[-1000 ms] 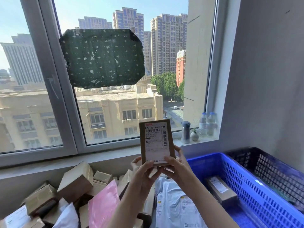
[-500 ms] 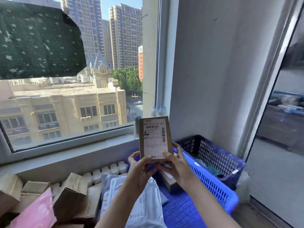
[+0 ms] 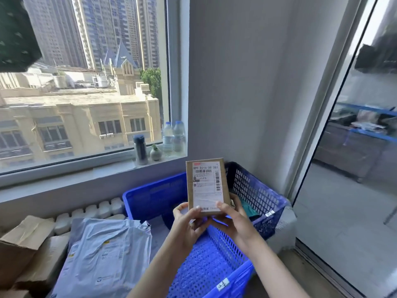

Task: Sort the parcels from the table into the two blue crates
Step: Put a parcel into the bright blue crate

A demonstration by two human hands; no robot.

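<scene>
A small brown cardboard parcel (image 3: 206,186) with a white shipping label is held upright, label toward me, above the crates. My left hand (image 3: 188,220) grips its lower left corner and my right hand (image 3: 233,220) its lower right corner. Below them is the near bright blue crate (image 3: 214,265), whose mesh floor shows. Behind it, against the grey wall, stands the darker blue crate (image 3: 255,192) with something green inside. Grey plastic mailers (image 3: 105,252) and brown cardboard boxes (image 3: 23,244) lie on the table at the lower left.
Two water bottles (image 3: 173,137), a dark flask (image 3: 140,149) and a small vase (image 3: 155,152) stand on the windowsill. A white radiator (image 3: 90,211) runs under the sill. A glass door (image 3: 354,168) is on the right.
My view has swung to the right, from the pile of parcels to the two crates. Both hands have carried the upright parcel along, and it is now over the crates.
</scene>
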